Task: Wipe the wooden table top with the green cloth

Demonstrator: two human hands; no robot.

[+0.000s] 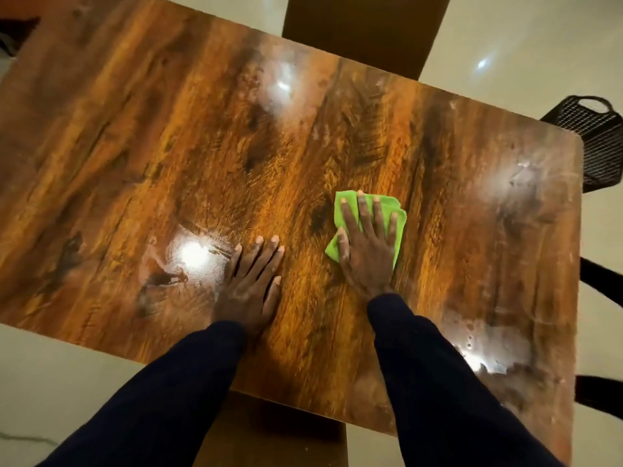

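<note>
The glossy wooden table top fills most of the view, with hazy smears and bright light reflections on it. A crumpled green cloth lies on the table right of centre. My right hand presses flat on the cloth, fingers spread, covering most of it. My left hand rests flat on the bare wood to the left of the cloth, fingers apart, holding nothing. Both arms wear dark sleeves.
A wooden chair back stands at the far side, and another chair sits under the near edge. A black mesh basket is off the table's right corner. Pale shiny floor surrounds the table.
</note>
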